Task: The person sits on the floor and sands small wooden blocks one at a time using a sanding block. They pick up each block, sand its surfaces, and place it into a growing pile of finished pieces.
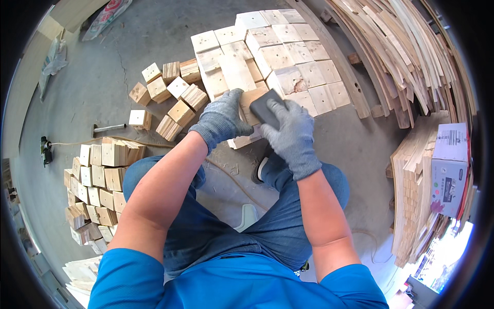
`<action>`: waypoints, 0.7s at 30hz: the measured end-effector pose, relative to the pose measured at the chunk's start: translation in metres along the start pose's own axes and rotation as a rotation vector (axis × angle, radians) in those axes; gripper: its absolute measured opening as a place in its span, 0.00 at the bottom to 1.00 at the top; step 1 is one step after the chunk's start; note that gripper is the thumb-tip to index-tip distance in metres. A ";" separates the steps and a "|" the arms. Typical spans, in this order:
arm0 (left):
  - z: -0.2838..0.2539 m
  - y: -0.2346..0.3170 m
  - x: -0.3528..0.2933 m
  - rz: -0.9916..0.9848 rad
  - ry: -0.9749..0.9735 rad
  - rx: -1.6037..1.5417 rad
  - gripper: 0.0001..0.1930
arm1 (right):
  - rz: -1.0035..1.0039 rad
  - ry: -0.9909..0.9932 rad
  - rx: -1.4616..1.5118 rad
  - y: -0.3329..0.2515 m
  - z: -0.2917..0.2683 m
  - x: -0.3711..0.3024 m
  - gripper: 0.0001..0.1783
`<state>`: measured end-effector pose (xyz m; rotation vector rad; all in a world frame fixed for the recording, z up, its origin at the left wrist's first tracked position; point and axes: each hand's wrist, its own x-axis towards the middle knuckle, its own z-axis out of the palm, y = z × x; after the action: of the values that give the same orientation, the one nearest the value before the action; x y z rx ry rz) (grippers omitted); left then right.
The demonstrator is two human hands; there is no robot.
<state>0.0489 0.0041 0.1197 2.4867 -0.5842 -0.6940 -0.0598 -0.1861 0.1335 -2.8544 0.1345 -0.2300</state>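
My left hand, in a grey knitted glove, grips a small wooden block by its left side. In my right hand, gloved alike, is a dark grey rectangular block, its face against the wooden block. The thumb and fingers of the right hand wrap round it, and its underside is hidden. Both hands are just in front of a stack of pale wooden blocks. A longer light board lies on that stack, right beyond my left hand.
Loose wooden blocks lie to the left, beside a hammer. A power tool trails a hose past my feet. Another block pile stands near my left knee. Long planks and a cardboard box are at the right.
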 end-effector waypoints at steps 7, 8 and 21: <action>-0.004 0.004 -0.001 0.012 -0.012 0.005 0.59 | 0.037 0.011 -0.039 -0.001 0.000 0.009 0.35; -0.004 0.004 -0.002 0.002 -0.014 0.013 0.59 | 0.017 -0.008 -0.044 -0.004 -0.003 -0.002 0.36; 0.005 -0.002 -0.001 0.049 0.077 0.020 0.53 | 0.036 0.020 -0.007 0.007 0.000 0.009 0.38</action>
<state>0.0461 0.0043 0.1157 2.4965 -0.6243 -0.5732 -0.0517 -0.1939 0.1325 -2.8549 0.1905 -0.2515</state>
